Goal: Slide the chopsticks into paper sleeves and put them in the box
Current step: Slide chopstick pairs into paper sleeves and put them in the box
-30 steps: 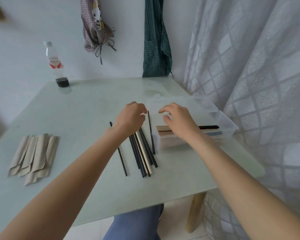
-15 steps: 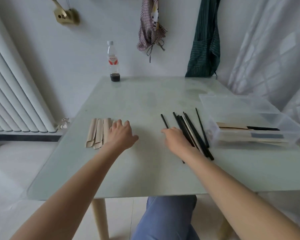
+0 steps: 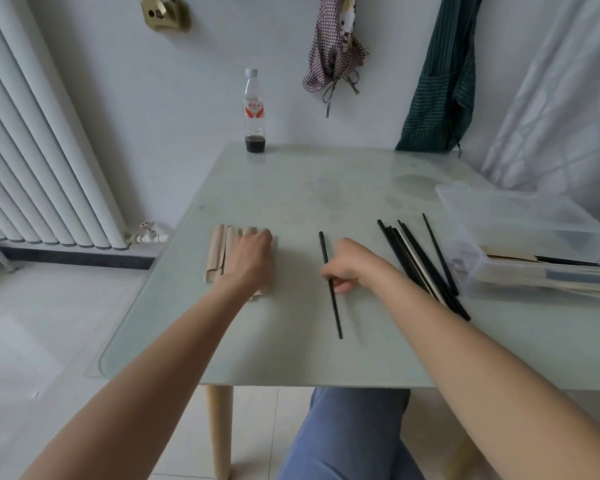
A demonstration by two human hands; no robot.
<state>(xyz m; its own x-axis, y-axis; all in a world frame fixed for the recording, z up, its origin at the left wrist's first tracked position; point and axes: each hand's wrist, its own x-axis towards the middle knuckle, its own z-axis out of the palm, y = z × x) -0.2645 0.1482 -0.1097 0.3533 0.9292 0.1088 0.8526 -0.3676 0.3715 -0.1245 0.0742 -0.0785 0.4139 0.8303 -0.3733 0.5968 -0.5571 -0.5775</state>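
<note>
My left hand (image 3: 252,258) lies flat on a pile of tan paper sleeves (image 3: 219,252) at the table's left side, fingers spread over them. My right hand (image 3: 352,265) pinches a single black chopstick (image 3: 336,313) near its middle; the stick lies lengthwise on the glass. A loose bunch of black chopsticks (image 3: 420,261) rests to the right, fanned out. Further right stands a clear plastic box (image 3: 520,216) with sleeved chopsticks (image 3: 548,268) inside, some black tips showing.
A plastic bottle (image 3: 255,112) with dark liquid stands at the table's far edge. A white radiator (image 3: 39,140) lines the left wall. Aprons hang on the wall behind; a curtain hangs at the right. My knee in blue trousers (image 3: 347,434) shows below the table's near edge.
The view swung left. My left hand went from the chopstick bunch to the paper sleeves and now rests on them. My right hand left the box and closed on one separate chopstick.
</note>
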